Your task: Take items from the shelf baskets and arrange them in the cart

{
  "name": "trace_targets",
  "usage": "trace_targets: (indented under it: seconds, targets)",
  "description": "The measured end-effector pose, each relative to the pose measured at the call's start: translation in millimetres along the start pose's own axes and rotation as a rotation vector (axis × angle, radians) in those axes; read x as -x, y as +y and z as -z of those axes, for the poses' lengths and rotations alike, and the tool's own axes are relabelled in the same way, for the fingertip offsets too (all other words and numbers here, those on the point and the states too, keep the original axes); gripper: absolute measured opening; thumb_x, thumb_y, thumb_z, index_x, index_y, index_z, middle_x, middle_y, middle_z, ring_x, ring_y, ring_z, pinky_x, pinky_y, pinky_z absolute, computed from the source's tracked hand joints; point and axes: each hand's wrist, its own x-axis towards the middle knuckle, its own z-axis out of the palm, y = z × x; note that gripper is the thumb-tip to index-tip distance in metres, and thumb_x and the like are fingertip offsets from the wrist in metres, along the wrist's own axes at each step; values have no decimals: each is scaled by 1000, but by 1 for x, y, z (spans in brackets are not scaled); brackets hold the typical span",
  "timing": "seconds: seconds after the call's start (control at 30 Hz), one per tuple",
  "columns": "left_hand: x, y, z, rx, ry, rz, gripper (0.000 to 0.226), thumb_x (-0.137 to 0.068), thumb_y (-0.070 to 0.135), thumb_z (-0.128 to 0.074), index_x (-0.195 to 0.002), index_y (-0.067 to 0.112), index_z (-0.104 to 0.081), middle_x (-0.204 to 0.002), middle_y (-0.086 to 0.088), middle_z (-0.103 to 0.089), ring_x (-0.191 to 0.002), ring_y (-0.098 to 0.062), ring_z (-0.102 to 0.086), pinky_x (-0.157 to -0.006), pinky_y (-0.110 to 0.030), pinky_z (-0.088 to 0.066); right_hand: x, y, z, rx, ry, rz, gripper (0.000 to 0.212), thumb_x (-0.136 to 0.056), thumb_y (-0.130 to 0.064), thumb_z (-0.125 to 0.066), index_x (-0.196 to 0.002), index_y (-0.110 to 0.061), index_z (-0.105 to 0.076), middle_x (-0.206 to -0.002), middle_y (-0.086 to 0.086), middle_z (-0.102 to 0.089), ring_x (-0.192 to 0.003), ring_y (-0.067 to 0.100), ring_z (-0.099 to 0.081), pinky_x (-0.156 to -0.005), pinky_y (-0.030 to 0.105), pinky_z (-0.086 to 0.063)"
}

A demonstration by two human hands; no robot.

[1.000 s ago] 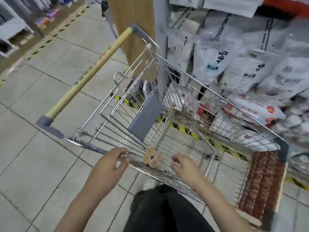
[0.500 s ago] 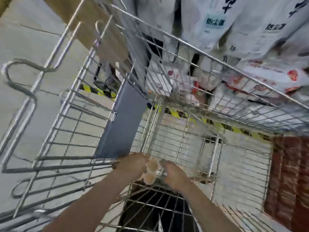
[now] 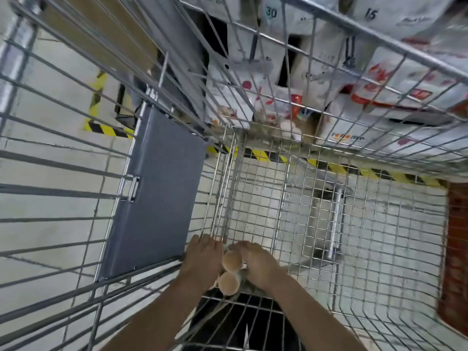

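Rolls (image 3: pixel 231 259), tan and round-ended, gripped between left hand (image 3: pixel 202 259) and right hand (image 3: pixel 255 262) in cart (image 3: pixel 329 224)

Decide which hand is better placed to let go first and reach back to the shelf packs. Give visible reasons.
Right, probably. The right hand sits on the side nearer the shelf packs; the left hand is hemmed in by the grey flap. Both press the round items.

A small bundle of tan, round-ended cylinders (image 3: pixel 231 271) sits low in the near corner of the wire cart (image 3: pixel 329 224), its pale circular ends facing up. It is held between the left hand (image 3: pixel 202 259) and the right hand (image 3: pixel 255 262), just right of the cart's grey flap (image 3: pixel 154 193).
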Motion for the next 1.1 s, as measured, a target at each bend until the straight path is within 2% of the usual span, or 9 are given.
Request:
trace_targets:
  seconds: [0.23, 0.37, 0.5, 0.63, 0.77, 0.83, 0.93, 1.0, 1.1]
  targets:
    - [-4, 5, 6, -52, -15, 10, 29, -92, 20, -47, -119, 11, -52, -118, -7, -58, -115, -27, -43, -91, -39, -32, 5, 14, 3, 28, 20, -23, 57, -82, -20, -71, -135, -25, -48, -133, -3, -55, -119, 18, -51, -101, 29, -40]
    - [-2, 6, 14, 27, 8, 53, 42, -90, 31, -52, -127, 12, -49, -123, -9, -56, -116, -26, -46, -93, -39, -34, 29, 29, 15, -91, 81, -105, 60, -80, -23, -72, -135, -28, -47, -128, -4, -56, -114, 17, -50, -93, 24, -40]
    - [9, 5, 30, 305, 19, 48, 59, -84, 23, -59, -139, 18, -38, -135, -11, -42, -104, -25, -58, -84, -35, -46, 53, 35, 38, -134, 136, -152, 62, -75, -26, -77, -131, -24, -49, -120, -4, -61, -104, 14, -55, -83, 23, -44]
    - [36, 4, 69, 668, 162, 3, 48, -75, 16, -65, -120, 19, -48, -115, 1, -42, -95, -20, -56, -70, -29, -47, 89, 25, 67, -269, 221, -216, 55, -74, -32, -79, -122, -25, -52, -88, -19, -56, -77, 1, -54, -59, 6, -34]
    - [91, 6, 122, 949, 308, -43, 60, -71, 23, -74, -124, 23, -45, -117, 9, -47, -106, -11, -51, -88, -25, -44, 151, 1, 95, -432, 392, -260, 53, -74, -42, -78, -117, -35, -48, -88, -32, -54, -83, -12, -56, -64, 2, -41]
    - [127, 6, 148, 1052, 370, -87, 60, -70, 21, -76, -120, 29, -44, -113, 13, -52, -101, -5, -52, -82, -18, -43, 184, -17, 108, -497, 477, -260, 58, -75, -42, -76, -124, -32, -48, -91, -33, -55, -85, -14, -55, -75, 8, -45]
    - [178, 6, 180, 1221, 449, -115, 55, -71, 10, -77, -108, 35, -46, -103, 21, -55, -87, 10, -54, -66, -4, -39, 234, -47, 126, -610, 605, -266, 58, -76, -40, -75, -127, -27, -52, -107, -19, -64, -99, -1, -60, -90, 28, -52]
    - [208, 6, 196, 1353, 472, -145, 48, -72, -2, -74, -104, 27, -54, -101, 15, -60, -84, 14, -55, -64, -2, -40, 267, -70, 133, -705, 723, -243, 47, -77, -38, -75, -119, -30, -57, -105, -18, -66, -98, -5, -59, -90, 25, -50]
    - [242, 11, 219, 1533, 496, -228, 42, -74, -14, -69, -103, 15, -60, -101, 3, -64, -83, 3, -61, -69, -8, -46, 314, -103, 141, -886, 892, -230, 46, -71, -44, -75, -112, -32, -59, -103, -18, -67, -98, -4, -60, -88, 20, -47]
